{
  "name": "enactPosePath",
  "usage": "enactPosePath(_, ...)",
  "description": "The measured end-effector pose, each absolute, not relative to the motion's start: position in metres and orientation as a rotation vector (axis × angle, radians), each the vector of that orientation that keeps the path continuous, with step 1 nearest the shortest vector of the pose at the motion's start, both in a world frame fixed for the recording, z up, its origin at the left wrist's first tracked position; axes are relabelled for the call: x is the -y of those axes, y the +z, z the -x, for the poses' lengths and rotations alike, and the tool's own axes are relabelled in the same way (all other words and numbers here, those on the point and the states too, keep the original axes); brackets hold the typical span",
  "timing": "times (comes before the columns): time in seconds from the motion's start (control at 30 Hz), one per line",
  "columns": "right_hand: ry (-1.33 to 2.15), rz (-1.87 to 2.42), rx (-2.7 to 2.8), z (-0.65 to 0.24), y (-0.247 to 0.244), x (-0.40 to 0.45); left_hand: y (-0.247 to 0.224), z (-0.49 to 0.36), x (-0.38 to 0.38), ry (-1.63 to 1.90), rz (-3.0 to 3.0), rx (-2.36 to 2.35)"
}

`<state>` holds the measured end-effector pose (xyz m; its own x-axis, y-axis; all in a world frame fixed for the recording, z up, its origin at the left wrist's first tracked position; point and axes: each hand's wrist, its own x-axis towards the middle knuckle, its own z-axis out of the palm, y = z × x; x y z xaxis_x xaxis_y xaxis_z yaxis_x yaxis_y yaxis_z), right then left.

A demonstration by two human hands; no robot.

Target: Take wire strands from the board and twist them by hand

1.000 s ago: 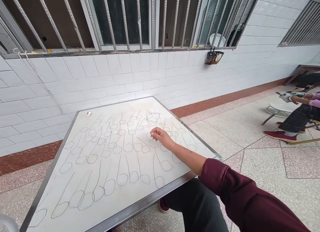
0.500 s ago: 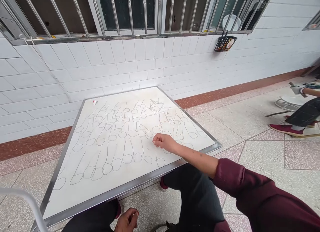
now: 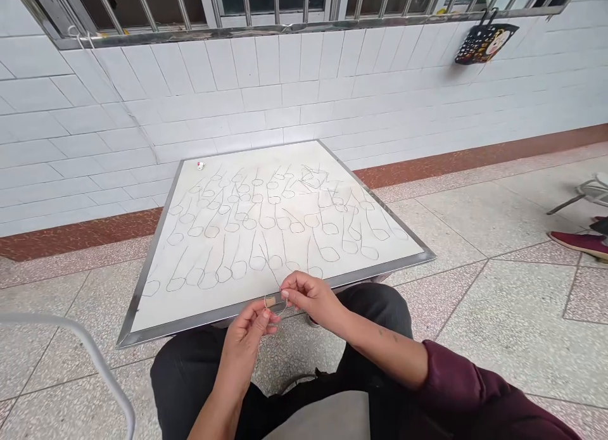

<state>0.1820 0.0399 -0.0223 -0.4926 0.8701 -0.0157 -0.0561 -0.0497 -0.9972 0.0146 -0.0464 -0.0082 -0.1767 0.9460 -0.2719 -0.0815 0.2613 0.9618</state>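
Note:
My left hand point(image 3: 244, 339) and my right hand point(image 3: 316, 304) meet over the near edge of the table, both closed in a pinch. Between them is a thin wire loop point(image 3: 272, 270), its straight tail pointing up and away over the tabletop. Left thumb and fingers grip the round part at its lower left. The right thumb and forefinger pinch it near where ring and tail join. Several similar wire loops point(image 3: 329, 261) lie in rough rows on the white table point(image 3: 161, 316), their tails mostly pointing to the far side.
A grey metal rim point(image 3: 223, 316) borders the table. Near its far left corner sits a small white-and-red item point(image 3: 201, 166). A pale curved tube point(image 3: 90, 345) stands at left. A patterned bag point(image 3: 485, 42) hangs from the window bars. Another person's red shoe point(image 3: 579, 242) shows at right.
My right hand has drawn back from over the tabletop to the near edge. My left hand has risen from my lap, and both now hold a wire loop. The view has shifted.

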Motion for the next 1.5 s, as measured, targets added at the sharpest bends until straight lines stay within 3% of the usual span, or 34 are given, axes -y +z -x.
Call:
enactPosePath(0.4, 1.759, 0.783, 1.435, -0.173, -0.025, -0.019, -0.021, -0.018, 0.057, 1.298, -0.859, -1.428)
enactPosePath(0.47, 1.523, 0.819, 1.592, -0.173, -0.026, -0.011, -0.019, -0.018, 0.058, 1.288, -0.911, -1.504)
enactPosePath(0.63, 0.496, 0.687, 2.082, -0.175, -0.028, 0.002, -0.007, -0.025, 0.067, 1.281, -1.029, -1.613)
enactPosePath(0.8, 0.226, 0.528, 2.242, -0.172, -0.030, 0.005, -0.007, -0.032, 0.071, 1.295, -0.908, -1.392)
enactPosePath(0.97, 0.312, 0.431, 2.234, -0.174, -0.032, 0.010, -0.011, -0.027, 0.068, 1.333, -0.751, -1.377)
enactPosePath(1.07, 0.462, 0.609, 2.102, -0.180, -0.030, 0.008, -0.008, -0.023, 0.069, 1.317, -0.761, -1.380)
enactPosePath(1.17, 0.716, 0.797, 1.998, -0.184, -0.027, 0.001, -0.005, -0.022, 0.070, 1.262, -0.831, -1.399)
enactPosePath(1.5, 1.548, 0.801, 1.639, -0.178, -0.038, 0.001, -0.030, -0.013, 0.068, 1.092, -1.161, -1.626)
